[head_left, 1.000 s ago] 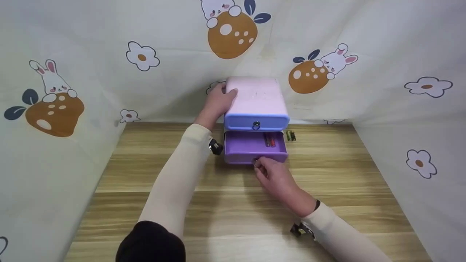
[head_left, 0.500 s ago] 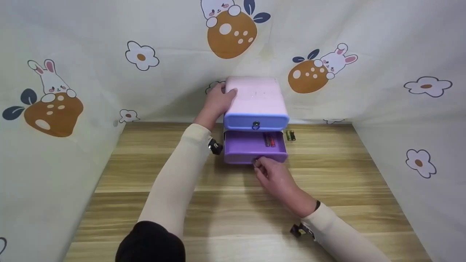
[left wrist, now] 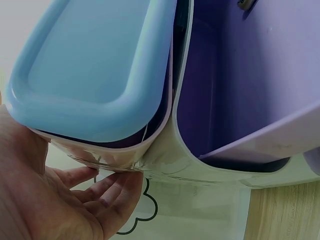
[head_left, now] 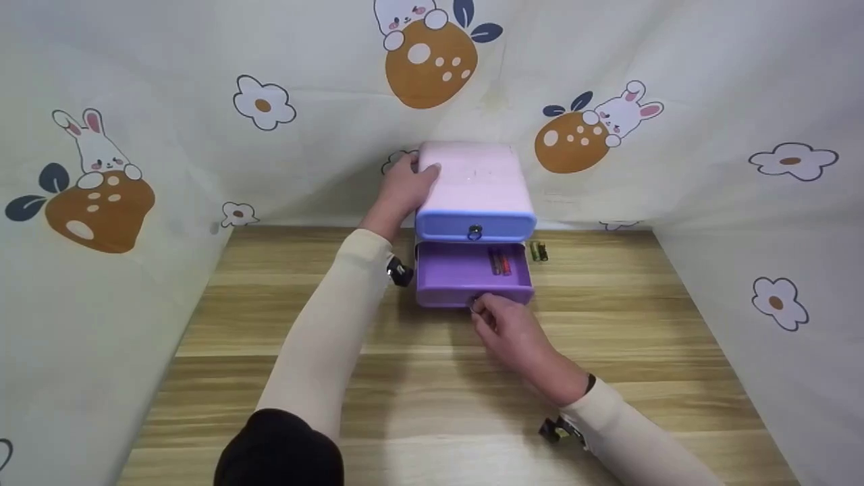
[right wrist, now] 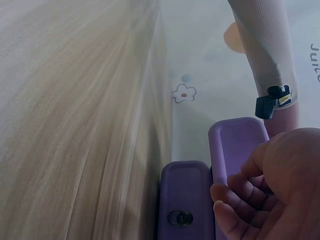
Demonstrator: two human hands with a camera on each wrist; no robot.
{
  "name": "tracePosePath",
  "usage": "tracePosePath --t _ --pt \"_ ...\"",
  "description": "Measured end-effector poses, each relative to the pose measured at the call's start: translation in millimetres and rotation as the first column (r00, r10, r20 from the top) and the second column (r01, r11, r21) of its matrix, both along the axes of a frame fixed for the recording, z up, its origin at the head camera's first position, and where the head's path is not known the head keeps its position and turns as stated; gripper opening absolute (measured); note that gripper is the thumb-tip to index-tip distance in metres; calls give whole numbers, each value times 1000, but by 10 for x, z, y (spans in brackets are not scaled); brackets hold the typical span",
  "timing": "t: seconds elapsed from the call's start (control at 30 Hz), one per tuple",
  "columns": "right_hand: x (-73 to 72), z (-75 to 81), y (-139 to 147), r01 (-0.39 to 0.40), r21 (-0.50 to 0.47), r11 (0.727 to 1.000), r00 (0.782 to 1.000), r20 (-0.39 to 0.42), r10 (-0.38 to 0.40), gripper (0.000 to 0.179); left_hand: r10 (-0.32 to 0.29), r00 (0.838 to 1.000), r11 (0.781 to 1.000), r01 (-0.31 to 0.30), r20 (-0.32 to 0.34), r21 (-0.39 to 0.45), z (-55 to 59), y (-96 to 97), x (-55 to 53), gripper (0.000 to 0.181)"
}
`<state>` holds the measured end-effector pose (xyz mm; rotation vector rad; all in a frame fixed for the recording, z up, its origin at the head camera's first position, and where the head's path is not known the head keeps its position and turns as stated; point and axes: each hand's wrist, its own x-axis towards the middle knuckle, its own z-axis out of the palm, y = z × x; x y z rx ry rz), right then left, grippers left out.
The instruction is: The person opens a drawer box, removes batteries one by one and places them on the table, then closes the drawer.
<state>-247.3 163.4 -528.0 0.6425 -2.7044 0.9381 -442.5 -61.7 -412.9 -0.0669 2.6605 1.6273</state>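
A small pink-topped drawer unit (head_left: 476,175) stands by the back wall, its top blue drawer (head_left: 445,226) closed. Below that, a purple drawer (head_left: 449,273) is pulled partly out, with a couple of batteries (head_left: 500,262), one red, at its right side. My right hand (head_left: 516,337) pinches the ring pull on that drawer's front; the fingers mostly hide the ring. My left hand (head_left: 405,185) presses against the unit's upper left side, its thumb on the top and fingers (left wrist: 120,197) along the side wall. In the right wrist view, a lower purple drawer (right wrist: 186,190) is closed.
Two more batteries (head_left: 539,252), greenish and black, lie on the wood-grain table (head_left: 621,337) just right of the unit. Printed cloth walls (head_left: 324,169) enclose the table at the back and both sides. The drawer unit stands close to the back wall.
The purple drawer has come slightly further out toward me, and my right hand has moved with it. My left hand and the drawer unit stay in place.
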Motion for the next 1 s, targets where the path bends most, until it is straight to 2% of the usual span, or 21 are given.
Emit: tracePosePath --t 0.27,0.53,1.0 --pt "29 12 3 -7 12 1000 1000 11 7 3 -9 1000 1000 9 -5 7 -9 -9 -17 69" --pt "77 10 -1 -18 1 1000 999 -30 18 7 -21 1000 999 22 -13 28 -25 -19 -21 71" --pt "119 9 11 -24 6 1000 1000 -3 24 5 -13 1000 1000 13 -12 8 -37 -16 -34 71"
